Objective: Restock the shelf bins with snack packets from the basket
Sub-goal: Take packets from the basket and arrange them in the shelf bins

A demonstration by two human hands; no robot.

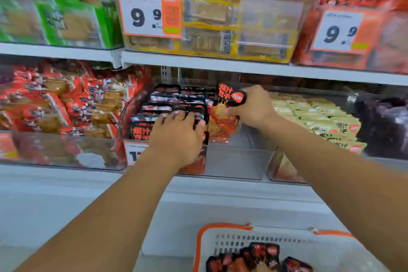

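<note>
At frame centre, the right hand [251, 106] grips a black-and-orange snack packet [227, 108] over the clear bin [231, 161]; the left hand [178, 134], fingers spread, presses the stacked packets [172, 108]. Dropped carelessly, it could topple forward. More packets wait in the basket [199, 247], bottom right.

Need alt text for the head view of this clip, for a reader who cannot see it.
A person's right hand holds a black-and-orange snack packet over a clear shelf bin, while the left hand rests on packets already stacked there. A white basket below holds more packets.
</note>
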